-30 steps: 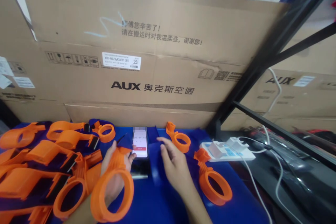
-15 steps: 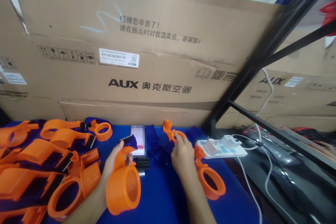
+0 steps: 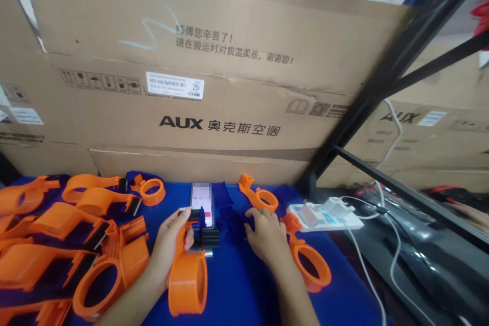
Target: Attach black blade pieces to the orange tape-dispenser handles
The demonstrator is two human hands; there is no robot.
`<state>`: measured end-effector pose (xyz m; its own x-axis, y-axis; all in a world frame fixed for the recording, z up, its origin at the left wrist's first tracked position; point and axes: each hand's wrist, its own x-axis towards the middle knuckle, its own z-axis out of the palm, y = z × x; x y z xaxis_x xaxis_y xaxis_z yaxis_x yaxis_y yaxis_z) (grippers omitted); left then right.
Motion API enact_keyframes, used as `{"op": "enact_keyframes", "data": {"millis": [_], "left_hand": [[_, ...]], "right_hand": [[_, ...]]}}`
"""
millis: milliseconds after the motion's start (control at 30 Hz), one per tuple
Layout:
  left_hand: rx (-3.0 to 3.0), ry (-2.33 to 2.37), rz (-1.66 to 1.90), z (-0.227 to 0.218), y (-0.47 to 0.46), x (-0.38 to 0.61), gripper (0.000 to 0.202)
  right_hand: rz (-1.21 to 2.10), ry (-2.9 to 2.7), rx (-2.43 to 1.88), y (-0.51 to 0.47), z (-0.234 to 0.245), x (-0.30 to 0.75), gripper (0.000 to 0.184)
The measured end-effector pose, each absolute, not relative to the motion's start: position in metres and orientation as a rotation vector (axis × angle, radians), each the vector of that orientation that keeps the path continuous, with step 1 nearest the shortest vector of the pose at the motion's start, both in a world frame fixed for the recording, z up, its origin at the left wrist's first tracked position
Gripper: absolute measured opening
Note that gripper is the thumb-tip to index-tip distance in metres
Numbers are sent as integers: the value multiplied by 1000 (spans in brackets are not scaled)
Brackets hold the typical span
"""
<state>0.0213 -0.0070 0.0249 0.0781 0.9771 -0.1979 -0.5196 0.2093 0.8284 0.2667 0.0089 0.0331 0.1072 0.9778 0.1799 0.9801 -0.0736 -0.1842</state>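
My left hand [image 3: 168, 237] is wrapped round the handle of an orange tape dispenser [image 3: 187, 282], its ring hanging down and a black strip at its upper end. A small dark blue piece [image 3: 202, 218] shows at that end. Over the blue tabletop, my right hand [image 3: 265, 237] has curled fingers with a gap between thumb and forefinger. Beside its fingertips lies a heap of dark blue pieces [image 3: 229, 224]. Just beyond this hand rests another orange dispenser [image 3: 265, 198]; one more dispenser [image 3: 309, 267] lies to its right.
Many orange dispensers [image 3: 53, 221] crowd the left side. A phone [image 3: 201, 201] with a lit screen and black strips [image 3: 209, 238] lie in the middle. On the right is a white power strip [image 3: 324, 216] with cables. A cardboard wall [image 3: 229, 158] and black frame [image 3: 355, 91] stand behind.
My right hand has drawn back from the far orange dispenser's ring towards the blue pieces. The dispenser in my left hand has turned and shifted slightly right, bringing its black strip into view.
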Motion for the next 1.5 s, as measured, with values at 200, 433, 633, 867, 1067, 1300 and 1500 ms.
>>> {"op": "enact_keyframes", "data": {"millis": [200,433,633,867,1067,1300,1500], "left_hand": [[686,910,1227,25,-7,24,36],[694,875,1271,33,-11,28,38],[739,868,1211,30,-14,33,34],[846,871,1201,30,-15,34,36],[830,861,1177,24,-14,31,30],[833,864,1190,21,-13,32,30],[614,820,1162,29,-12,31,33]], "right_hand": [[-76,-1874,-2118,15,33,268,27],[399,-1984,-1092,-4,55,235,37],[403,-1990,-1042,-14,43,205,37],[296,-1980,-1019,-11,22,202,35],[220,-2014,-964,-15,15,197,37],[219,-2014,-959,-13,15,198,38],[310,-2014,-1011,-13,22,201,39]]}}
